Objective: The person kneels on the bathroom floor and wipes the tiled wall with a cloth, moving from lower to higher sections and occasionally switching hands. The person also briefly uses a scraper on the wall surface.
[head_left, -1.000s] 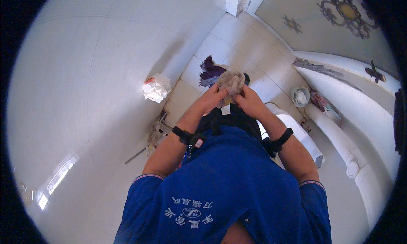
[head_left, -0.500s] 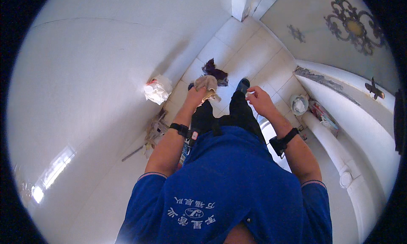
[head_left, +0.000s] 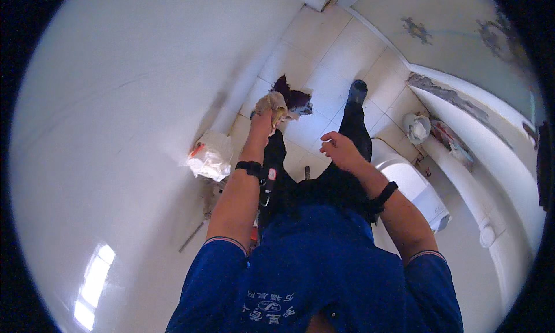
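Note:
My left hand (head_left: 263, 124) is closed on a crumpled beige rag (head_left: 276, 106), stretched out ahead over the tiled floor. Just beyond the rag, a dark purple cloth (head_left: 296, 98) with a ragged edge lies on the tiles; the rag overlaps part of it in the picture. In front of my right thigh, my right hand (head_left: 343, 151) hangs in the air with its fingers loosely bent and apart, and nothing shows in them.
A white plastic bag (head_left: 211, 156) stands against the left wall. To the right are a white toilet (head_left: 413, 185), a small lined bin (head_left: 417, 128) and a thick white pipe (head_left: 462, 188). My right shoe (head_left: 358, 92) stands ahead on the tiles (head_left: 329, 67).
My left hand has moved slightly left with the rag. The right hand has dropped back toward my body. My right foot has shifted forward and right, and more of the toilet shows.

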`<act>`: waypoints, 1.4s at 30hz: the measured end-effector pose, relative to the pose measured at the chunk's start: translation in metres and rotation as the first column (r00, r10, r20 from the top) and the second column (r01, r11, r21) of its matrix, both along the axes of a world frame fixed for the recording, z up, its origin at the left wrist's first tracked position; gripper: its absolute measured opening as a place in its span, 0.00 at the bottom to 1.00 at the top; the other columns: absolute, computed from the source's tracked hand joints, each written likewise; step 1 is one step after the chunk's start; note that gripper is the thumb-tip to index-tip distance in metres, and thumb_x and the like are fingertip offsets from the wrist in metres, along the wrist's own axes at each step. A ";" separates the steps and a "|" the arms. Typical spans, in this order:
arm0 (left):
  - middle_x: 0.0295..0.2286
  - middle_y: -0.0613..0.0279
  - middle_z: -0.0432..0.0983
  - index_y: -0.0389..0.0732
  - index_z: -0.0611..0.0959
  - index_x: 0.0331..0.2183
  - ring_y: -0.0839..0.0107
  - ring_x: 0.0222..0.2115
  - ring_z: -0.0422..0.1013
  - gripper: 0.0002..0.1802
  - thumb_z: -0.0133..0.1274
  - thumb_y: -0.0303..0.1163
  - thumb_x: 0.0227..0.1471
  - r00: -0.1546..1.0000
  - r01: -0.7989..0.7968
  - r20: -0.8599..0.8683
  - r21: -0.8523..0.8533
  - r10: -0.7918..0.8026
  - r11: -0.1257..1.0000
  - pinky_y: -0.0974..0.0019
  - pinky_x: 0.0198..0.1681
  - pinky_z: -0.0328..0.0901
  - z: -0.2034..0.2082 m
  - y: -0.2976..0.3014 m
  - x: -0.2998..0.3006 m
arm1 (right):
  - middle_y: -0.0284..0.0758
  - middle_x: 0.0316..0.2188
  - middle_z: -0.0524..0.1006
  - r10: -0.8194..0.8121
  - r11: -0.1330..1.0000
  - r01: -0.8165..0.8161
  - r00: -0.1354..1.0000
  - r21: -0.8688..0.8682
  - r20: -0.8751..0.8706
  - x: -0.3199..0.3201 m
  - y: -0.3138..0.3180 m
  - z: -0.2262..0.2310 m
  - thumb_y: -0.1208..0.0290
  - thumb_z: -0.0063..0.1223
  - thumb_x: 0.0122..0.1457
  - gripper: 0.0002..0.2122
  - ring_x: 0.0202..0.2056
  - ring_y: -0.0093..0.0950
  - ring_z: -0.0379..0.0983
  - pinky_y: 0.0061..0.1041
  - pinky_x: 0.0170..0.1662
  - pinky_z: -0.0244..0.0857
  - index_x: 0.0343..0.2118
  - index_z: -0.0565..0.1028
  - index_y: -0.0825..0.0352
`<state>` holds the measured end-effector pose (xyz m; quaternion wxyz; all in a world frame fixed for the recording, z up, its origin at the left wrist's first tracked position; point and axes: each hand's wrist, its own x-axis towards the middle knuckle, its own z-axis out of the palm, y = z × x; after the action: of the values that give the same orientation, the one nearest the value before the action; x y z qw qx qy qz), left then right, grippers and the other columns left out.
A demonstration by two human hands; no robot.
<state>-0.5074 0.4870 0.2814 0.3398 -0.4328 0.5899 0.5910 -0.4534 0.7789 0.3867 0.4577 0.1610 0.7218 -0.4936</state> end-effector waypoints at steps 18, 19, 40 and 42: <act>0.33 0.53 0.81 0.35 0.80 0.46 0.64 0.28 0.78 0.19 0.50 0.41 0.63 0.751 -0.660 -0.093 -0.085 0.654 0.746 0.65 0.25 0.71 -0.437 -0.030 -0.041 | 0.40 0.37 0.84 -0.126 0.963 0.195 0.936 -0.187 0.329 0.001 0.006 -0.328 0.70 0.45 0.67 0.14 0.39 0.28 0.80 0.29 0.44 0.73 0.52 0.71 0.70; 0.35 0.53 0.81 0.36 0.79 0.47 0.64 0.30 0.79 0.19 0.50 0.40 0.63 0.718 -0.696 -0.112 -0.076 0.687 0.714 0.65 0.27 0.72 -0.459 -0.037 -0.043 | 0.40 0.37 0.84 -0.145 0.954 0.226 0.923 -0.196 0.358 0.005 0.005 -0.338 0.70 0.45 0.67 0.14 0.39 0.28 0.80 0.29 0.43 0.74 0.52 0.71 0.70; 0.48 0.60 0.78 0.44 0.79 0.50 0.65 0.45 0.75 0.15 0.47 0.36 0.66 0.826 -0.444 -0.152 0.419 0.544 0.792 0.58 0.44 0.73 -0.644 0.028 -0.229 | 0.35 0.41 0.80 -0.198 0.887 0.394 0.798 -0.243 0.569 -0.069 -0.023 -0.369 0.74 0.45 0.72 0.11 0.44 0.22 0.74 0.24 0.48 0.68 0.55 0.70 0.67; 0.49 0.57 0.79 0.43 0.78 0.51 0.60 0.46 0.77 0.16 0.49 0.35 0.64 0.831 -0.097 -0.536 0.127 0.151 0.987 0.57 0.47 0.73 -0.662 0.085 -0.302 | 0.35 0.41 0.80 -0.188 0.885 0.367 0.844 -0.285 0.502 -0.079 -0.020 -0.363 0.74 0.45 0.72 0.11 0.44 0.22 0.74 0.23 0.49 0.68 0.55 0.70 0.67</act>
<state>-0.8092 0.5721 -0.3805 0.1395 -0.2684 0.6041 0.7373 -0.5325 0.7588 0.0233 0.5596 0.2888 0.4542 -0.6302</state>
